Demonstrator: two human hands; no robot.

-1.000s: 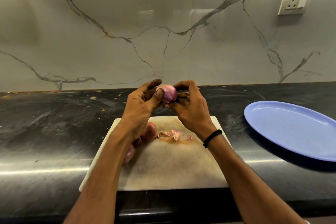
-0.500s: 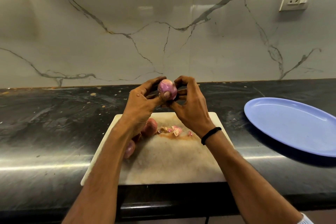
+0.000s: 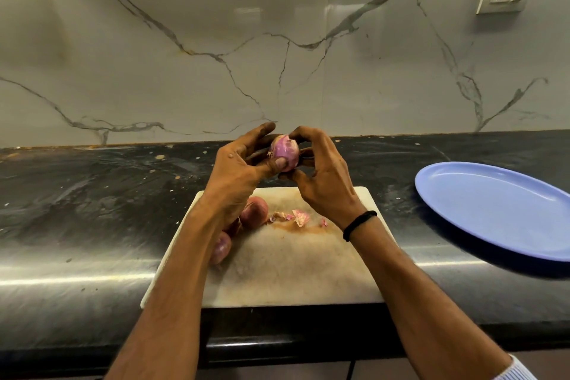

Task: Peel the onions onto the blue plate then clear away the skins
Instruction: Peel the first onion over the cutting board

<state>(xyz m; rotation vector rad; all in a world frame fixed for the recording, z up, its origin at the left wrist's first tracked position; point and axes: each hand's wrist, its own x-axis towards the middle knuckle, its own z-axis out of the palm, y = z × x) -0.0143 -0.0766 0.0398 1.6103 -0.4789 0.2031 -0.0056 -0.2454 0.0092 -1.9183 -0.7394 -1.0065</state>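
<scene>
pink-purple with white streaks, the small round onion sits above the 12 o'clock edge of the stained white cutting board. both hands are clamped on it: the left hand has its thumb pressed on the front, and the right hand curls over the top. at least two reddish unpeeled onions on the board's 9 o'clock side are partly hidden by the left forearm. pale pink skin scraps lie near the board's centre. at 3 o'clock on the black stone tabletop, apart from the board, the oval blue plate is cut off by the frame edge.
</scene>
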